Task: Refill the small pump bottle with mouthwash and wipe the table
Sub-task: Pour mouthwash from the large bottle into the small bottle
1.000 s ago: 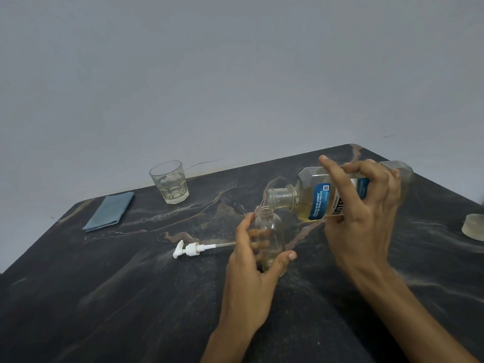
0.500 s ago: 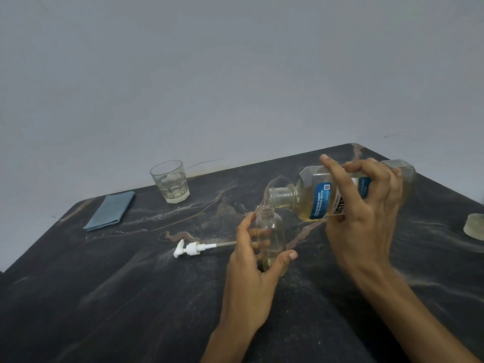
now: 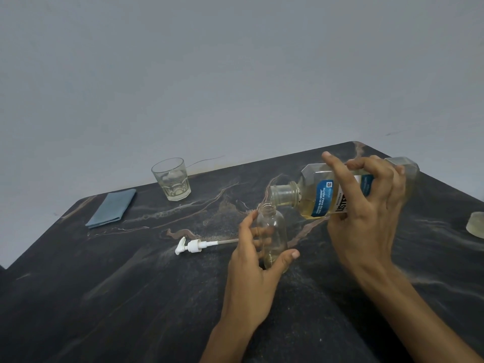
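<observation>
Since the earlier frame almost nothing has shifted: the mouthwash bottle (image 3: 324,199) is kept tipped sideways in the right hand (image 3: 366,205), fingers wrapped round it, its open neck at the small bottle (image 3: 272,237). On the dark tabletop (image 3: 131,297) that upright bottle is gripped by the left hand (image 3: 251,271); the white pump (image 3: 192,245) lies beside it.

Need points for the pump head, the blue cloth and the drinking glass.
pump head (image 3: 193,245), head view, white collar.
blue cloth (image 3: 113,208), head view, middle of the folded top face.
drinking glass (image 3: 171,180), head view, side wall.

Matt dark marbled table (image 3: 131,297); clear glossy bottles (image 3: 272,239), white plastic pump (image 3: 192,245), faceted glass tumbler (image 3: 171,179), soft blue cloth (image 3: 112,208).
</observation>
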